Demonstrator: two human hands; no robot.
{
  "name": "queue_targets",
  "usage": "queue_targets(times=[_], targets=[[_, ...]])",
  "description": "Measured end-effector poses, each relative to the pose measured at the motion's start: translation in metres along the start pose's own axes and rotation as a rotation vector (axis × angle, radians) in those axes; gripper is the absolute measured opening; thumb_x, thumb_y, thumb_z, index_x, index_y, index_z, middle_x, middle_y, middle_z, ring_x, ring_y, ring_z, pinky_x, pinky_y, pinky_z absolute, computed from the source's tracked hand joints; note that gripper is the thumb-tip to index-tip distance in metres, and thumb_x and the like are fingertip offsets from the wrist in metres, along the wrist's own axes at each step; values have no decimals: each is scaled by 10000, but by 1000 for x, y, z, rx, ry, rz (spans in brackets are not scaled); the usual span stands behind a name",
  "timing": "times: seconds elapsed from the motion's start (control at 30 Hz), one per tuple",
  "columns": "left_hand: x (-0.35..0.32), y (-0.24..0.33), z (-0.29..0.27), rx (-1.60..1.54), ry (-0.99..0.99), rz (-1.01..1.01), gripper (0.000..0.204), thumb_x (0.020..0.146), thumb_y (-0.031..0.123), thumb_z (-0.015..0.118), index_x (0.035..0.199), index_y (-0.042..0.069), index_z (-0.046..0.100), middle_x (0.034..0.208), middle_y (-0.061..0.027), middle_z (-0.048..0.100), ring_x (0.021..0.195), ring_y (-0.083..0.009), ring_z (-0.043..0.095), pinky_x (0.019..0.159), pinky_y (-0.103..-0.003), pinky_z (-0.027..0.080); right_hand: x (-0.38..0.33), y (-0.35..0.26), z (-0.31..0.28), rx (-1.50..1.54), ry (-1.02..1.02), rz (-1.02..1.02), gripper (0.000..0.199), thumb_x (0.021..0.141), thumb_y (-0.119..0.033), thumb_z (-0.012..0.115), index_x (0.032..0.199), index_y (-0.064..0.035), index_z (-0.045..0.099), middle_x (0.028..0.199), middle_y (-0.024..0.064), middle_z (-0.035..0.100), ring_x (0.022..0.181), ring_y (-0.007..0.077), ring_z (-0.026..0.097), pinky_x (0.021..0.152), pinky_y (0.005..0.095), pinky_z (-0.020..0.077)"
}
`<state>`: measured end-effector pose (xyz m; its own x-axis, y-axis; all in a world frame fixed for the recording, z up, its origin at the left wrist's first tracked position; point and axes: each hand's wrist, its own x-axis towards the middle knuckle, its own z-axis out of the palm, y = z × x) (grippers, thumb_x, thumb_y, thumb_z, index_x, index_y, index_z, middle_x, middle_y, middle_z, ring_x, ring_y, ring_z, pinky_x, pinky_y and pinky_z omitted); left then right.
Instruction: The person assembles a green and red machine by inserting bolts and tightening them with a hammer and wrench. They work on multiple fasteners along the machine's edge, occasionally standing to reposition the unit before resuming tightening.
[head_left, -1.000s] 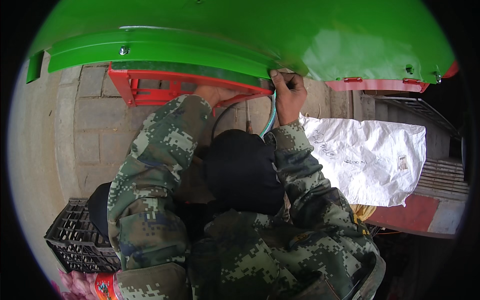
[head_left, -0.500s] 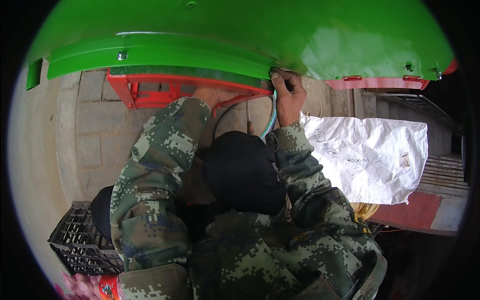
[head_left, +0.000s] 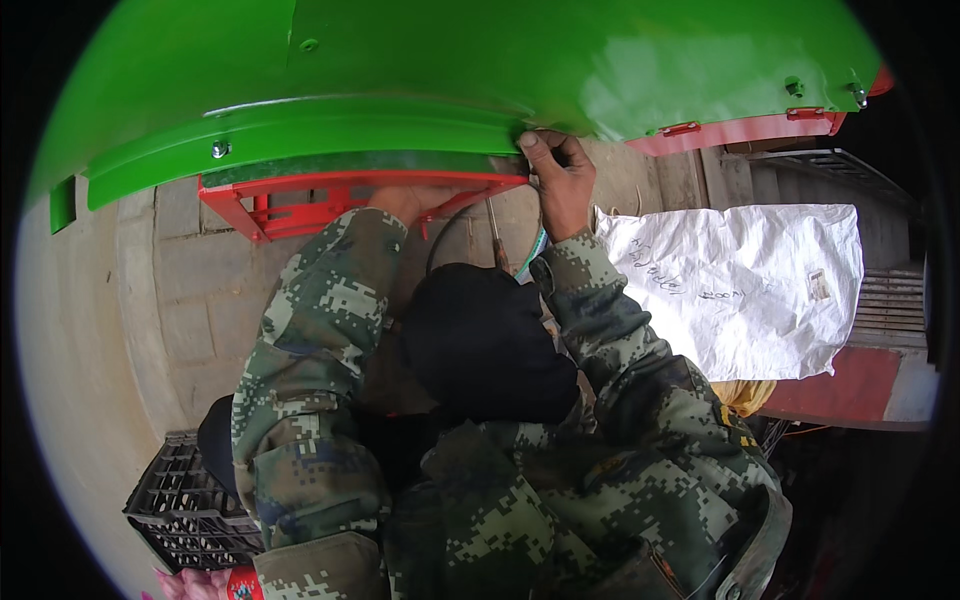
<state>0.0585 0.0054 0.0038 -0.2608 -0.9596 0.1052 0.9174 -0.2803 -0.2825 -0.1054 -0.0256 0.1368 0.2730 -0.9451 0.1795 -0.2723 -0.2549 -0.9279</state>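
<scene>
Head-worn view, looking down (wide fisheye), fairly near

We record one green panel (head_left: 400,75) across the top, a bolt (head_left: 221,149) near its lower left edge; one red frame (head_left: 232,212) directly beneath; one left hand (head_left: 403,202), reaching into the frame, fingers hidden; one right hand (head_left: 564,182), thumb at the panel's lower edge, near the frame's right end; two camouflage sleeves (head_left: 320,335); one creased white sack (head_left: 760,335), right; one black crate (head_left: 185,490), lower left.
</scene>
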Motion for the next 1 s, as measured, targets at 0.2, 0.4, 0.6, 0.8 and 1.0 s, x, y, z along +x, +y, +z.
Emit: queue_targets(times=[0.2, 0.4, 0.6, 0.8, 1.0], targets=[[-6, 1, 9, 29, 34, 20, 443, 1009, 394, 433, 1257, 41, 537, 1216, -163, 609, 1122, -332, 592, 985, -559, 487, 0, -1, 9, 82, -18, -96, 146, 876, -122, 760, 927, 2, 705, 864, 28, 688, 777, 85, 593, 724, 251, 489], [-10, -1, 10, 38, 88, 56, 434, 1013, 380, 438, 1265, 40, 534, 1224, -164, 606, 1131, -327, 590, 1004, -554, 483, -2, -1, 9, 7, 79, -13, 142, 882, -114, 749, 924, 11, 698, 861, 21, 680, 773, 86, 584, 718, 249, 483], [-3, 3, -5, -195, -173, -96, 449, 1010, 395, 434, 1265, 39, 536, 1252, -159, 606, 1155, -338, 583, 1019, -563, 471, -2, 0, 7, -187, 31, -101, 178, 928, -185, 709, 936, -12, 670, 827, -9, 631, 703, 58, 504, 619, 216, 406], [-4, 2, -6, 32, 36, 32, 406, 996, 364, 474, 1244, 54, 559, 1193, -131, 642, 1077, -325, 620, 972, -531, 508, -4, -4, 6, 0, 21, -33, 157, 878, -124, 754, 871, 13, 678, 838, 9, 663, 743, 83, 564, 686, 252, 469], [-4, 2, 1, 45, 14, 29, 402, 994, 362, 480, 1240, 55, 562, 1191, -130, 642, 1077, -323, 620, 968, -530, 509, -5, -5, 10, 47, 75, -31, 152, 868, -107, 756, 884, 24, 680, 839, 20, 667, 763, 84, 583, 709, 250, 488]])
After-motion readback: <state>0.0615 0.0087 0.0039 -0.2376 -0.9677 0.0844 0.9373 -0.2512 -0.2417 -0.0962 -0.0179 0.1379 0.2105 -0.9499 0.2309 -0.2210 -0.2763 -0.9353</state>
